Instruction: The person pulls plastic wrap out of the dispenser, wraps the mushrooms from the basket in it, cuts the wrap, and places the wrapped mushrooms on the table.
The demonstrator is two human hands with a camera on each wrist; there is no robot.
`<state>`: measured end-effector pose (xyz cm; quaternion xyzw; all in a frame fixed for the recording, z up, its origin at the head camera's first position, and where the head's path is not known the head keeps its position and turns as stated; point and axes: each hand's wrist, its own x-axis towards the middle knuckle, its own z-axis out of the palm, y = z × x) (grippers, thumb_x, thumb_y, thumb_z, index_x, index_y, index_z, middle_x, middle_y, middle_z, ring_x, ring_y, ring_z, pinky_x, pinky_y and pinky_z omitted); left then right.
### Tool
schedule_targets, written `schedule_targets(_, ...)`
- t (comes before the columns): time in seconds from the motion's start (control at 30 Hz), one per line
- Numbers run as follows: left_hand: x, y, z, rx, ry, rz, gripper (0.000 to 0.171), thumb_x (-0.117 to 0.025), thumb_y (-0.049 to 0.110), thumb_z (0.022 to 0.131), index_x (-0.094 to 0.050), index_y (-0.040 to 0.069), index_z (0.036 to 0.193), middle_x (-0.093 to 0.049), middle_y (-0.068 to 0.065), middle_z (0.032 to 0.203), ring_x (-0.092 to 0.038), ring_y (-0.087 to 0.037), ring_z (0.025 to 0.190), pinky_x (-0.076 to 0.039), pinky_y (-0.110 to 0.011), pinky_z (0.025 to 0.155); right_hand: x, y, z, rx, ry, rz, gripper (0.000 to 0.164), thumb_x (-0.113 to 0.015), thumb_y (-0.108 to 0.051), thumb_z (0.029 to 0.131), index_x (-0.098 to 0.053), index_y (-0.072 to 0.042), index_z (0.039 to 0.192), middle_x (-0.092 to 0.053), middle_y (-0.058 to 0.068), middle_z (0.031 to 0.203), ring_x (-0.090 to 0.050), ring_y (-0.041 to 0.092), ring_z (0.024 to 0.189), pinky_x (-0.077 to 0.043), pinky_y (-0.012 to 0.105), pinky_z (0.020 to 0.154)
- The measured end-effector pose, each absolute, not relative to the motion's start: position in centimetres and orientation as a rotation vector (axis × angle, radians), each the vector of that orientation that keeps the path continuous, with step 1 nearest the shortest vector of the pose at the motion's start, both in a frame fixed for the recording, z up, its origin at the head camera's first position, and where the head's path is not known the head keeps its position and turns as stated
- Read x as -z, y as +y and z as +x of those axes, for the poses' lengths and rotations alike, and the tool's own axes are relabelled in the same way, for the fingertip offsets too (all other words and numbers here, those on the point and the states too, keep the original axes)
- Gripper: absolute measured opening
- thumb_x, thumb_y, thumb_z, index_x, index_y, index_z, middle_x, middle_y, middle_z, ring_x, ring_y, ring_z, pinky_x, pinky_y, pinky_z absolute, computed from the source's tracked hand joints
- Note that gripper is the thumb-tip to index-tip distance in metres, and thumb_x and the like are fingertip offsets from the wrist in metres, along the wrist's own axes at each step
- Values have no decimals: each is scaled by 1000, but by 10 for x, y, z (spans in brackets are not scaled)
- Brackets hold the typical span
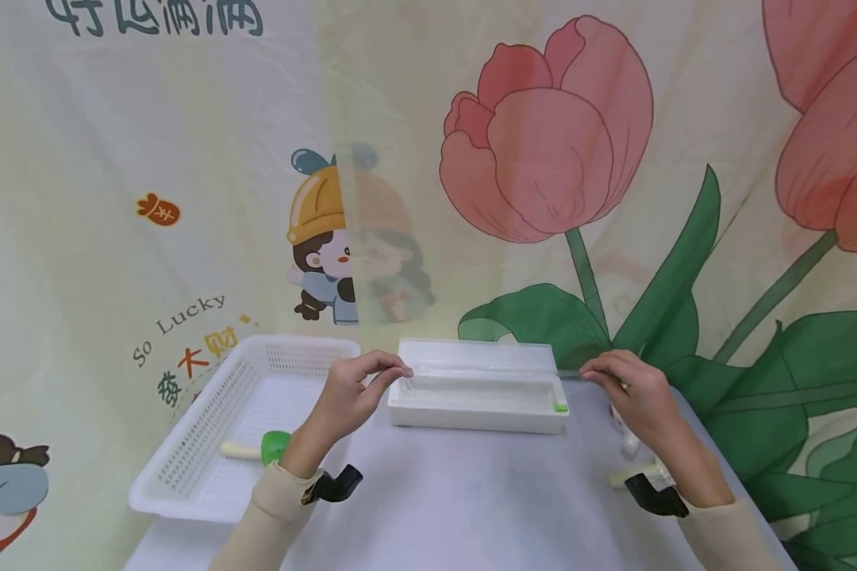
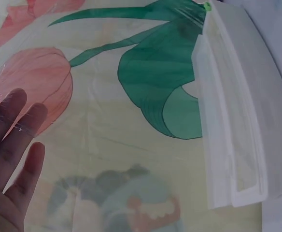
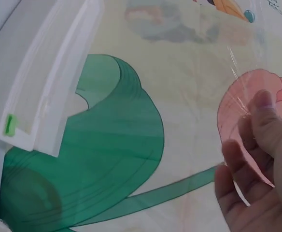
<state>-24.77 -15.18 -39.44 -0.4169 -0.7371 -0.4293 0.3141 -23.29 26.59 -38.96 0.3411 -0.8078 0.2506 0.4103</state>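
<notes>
My left hand (image 1: pixel 348 396) pinches thumb to fingertips at the left end of a long white box (image 1: pixel 478 418). Opposite it, my right hand (image 1: pixel 637 400) pinches in the same way, just past the box's right end. Between them runs a clear plastic film, likely cling film (image 3: pixel 233 63), nearly invisible in the head view; its creases and shine show at the fingertips in both wrist views. The box's lid (image 1: pixel 477 357) is raised at the back, and a small green piece (image 1: pixel 560 408) sits on its right front rim.
A white perforated basket (image 1: pixel 178 456) stands at the left, holding a green-headed thing (image 1: pixel 275 446) with a pale handle, partly behind my left wrist. Small pale objects (image 1: pixel 620 479) lie by my right wrist. A printed cloth with tulips (image 1: pixel 550 151) hangs behind the white table (image 1: pixel 471 500).
</notes>
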Motion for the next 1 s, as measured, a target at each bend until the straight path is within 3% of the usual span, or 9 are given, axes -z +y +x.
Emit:
schedule_targets(0.07, 393, -150, -247, 1121, -1935, -1107, 19, -76, -9, 84, -74, 6, 95, -78, -6, 89, -74, -21, 81, -56, -18, 76, 388, 268, -230, -625, -2077, 856, 6, -77, -5, 82, -76, -6, 88, -70, 0, 84, -64, 12, 77, -49, 4, 77)
schedule_targets(0.13, 393, -150, -247, 1105, -1927, -1113, 18, -76, -9, 84, -74, 6, 94, -78, -6, 88, -74, -19, 80, -56, -17, 75, 387, 270, -227, -614, -2133, 859, 24, -82, 9, 73, -76, -6, 90, -69, -1, 86, -62, 8, 76, -48, 4, 73)
schedule_targets(0.23, 392, -151, -246, 1092, -1950, -1093, 15, -76, -7, 86, -74, 6, 94, -78, -6, 89, -74, -17, 81, -55, -17, 75, 385, 273, -225, -607, -2209, 865, 32, -83, 16, 68, -77, -7, 89, -64, -3, 85, -57, 3, 73, -47, 5, 67)
schedule_targets(0.47, 391, -153, -246, 1091, -1977, -1065, 17, -77, -7, 85, -75, 6, 95, -78, -5, 89, -75, -19, 81, -55, -16, 76, 384, 278, -221, -650, -2294, 830, 27, -79, 9, 80, -73, -12, 95, -68, -4, 92, -58, 1, 79, -46, 8, 67)
schedule_targets(0.83, 384, -154, -247, 1048, -1977, -1005, 16, -76, -7, 87, -74, 4, 99, -79, -8, 91, -76, -21, 83, -57, -17, 79, 379, 272, -226, -683, -2207, 727, 27, -78, 15, 78, -74, -5, 96, -74, 4, 91, -62, -1, 82, -47, 3, 74)
schedule_targets(1.0, 377, -151, -247, 1076, -1889, -945, 18, -77, -8, 84, -73, 2, 98, -78, -9, 89, -76, -21, 81, -55, -13, 82, 372, 270, -231, -705, -2039, 794, 8, -73, 1, 90, -74, 1, 98, -75, 11, 94, -61, -10, 96, -45, 1, 85)
